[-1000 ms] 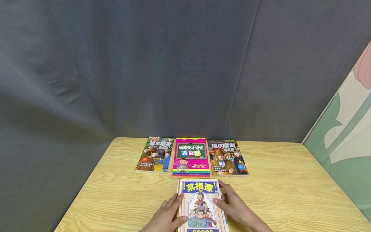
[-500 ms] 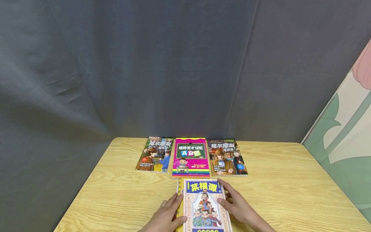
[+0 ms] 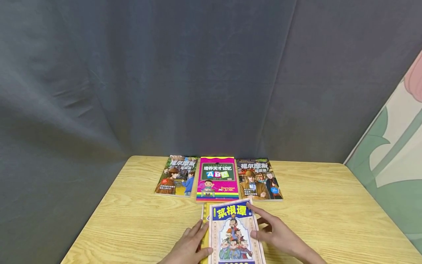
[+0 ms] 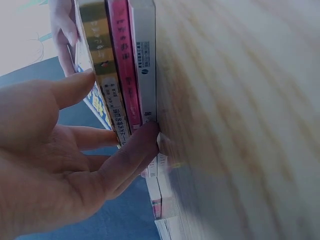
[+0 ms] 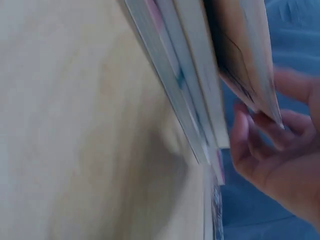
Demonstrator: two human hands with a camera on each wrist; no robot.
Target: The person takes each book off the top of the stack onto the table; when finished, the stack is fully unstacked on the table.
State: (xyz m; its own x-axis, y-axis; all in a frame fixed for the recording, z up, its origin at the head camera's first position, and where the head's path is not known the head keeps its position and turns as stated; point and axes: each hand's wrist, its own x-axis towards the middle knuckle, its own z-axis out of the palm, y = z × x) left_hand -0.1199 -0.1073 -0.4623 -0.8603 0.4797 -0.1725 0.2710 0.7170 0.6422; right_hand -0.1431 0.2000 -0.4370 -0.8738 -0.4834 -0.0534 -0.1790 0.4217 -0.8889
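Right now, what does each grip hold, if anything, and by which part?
The right grip holds the top book by its right edge, raised off the pile. The left grip touches the pile's spine side.

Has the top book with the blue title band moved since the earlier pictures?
Yes, in the head view the top book has shifted right against the pink ABC book, and its far right corner sits higher in the picture.

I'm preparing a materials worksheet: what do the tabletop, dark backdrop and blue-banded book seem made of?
Tabletop: wood or wood-look laminate, seemingly smooth; yellowish grain shows.
Dark backdrop: probably fabric, matte; it has soft folds and creases.
Blue-banded book: likely paper with a card cover; printed front and pale edge suggest it; finish hard to judge.
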